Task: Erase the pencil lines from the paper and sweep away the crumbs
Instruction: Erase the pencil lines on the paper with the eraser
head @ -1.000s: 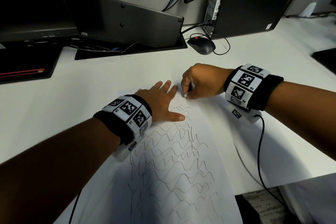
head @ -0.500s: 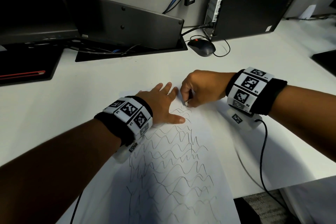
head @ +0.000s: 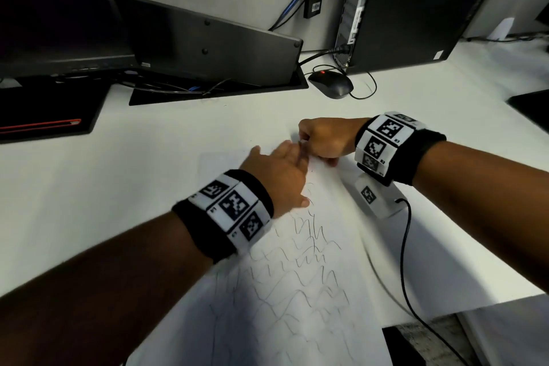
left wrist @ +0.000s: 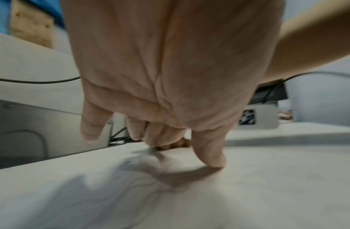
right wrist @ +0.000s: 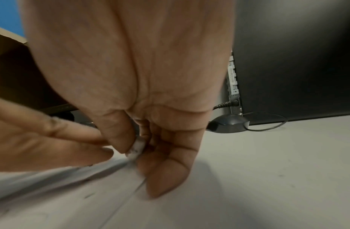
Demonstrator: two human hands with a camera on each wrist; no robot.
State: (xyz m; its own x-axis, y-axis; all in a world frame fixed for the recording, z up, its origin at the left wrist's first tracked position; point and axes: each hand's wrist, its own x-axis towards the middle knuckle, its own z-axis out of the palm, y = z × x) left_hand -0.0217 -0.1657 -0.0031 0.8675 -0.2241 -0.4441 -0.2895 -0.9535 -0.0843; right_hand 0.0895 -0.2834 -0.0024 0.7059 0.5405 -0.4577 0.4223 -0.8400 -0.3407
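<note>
A white sheet of paper [head: 320,291] covered with wavy pencil lines lies on the white desk. My left hand [head: 279,175] lies flat on the paper's upper part with straight fingers; in the left wrist view its thumb [left wrist: 211,153] presses the sheet. My right hand [head: 322,140] is at the paper's top edge, fingers curled. A small white eraser [right wrist: 137,148] is pinched between its thumb and fingers, touching the paper. The left fingertips are right against the right hand. The strip of paper near the top shows few lines.
A black mouse [head: 331,85] with its cable sits behind the hands. A black computer tower [head: 416,3] stands at the back right, a monitor base [head: 208,44] at the back left. A thin black cable [head: 407,261] runs from my right wrist over the desk's front edge.
My left hand slid forward and right until its fingertips meet the right hand. The right hand moved up the sheet, and the topmost wavy lines are gone.
</note>
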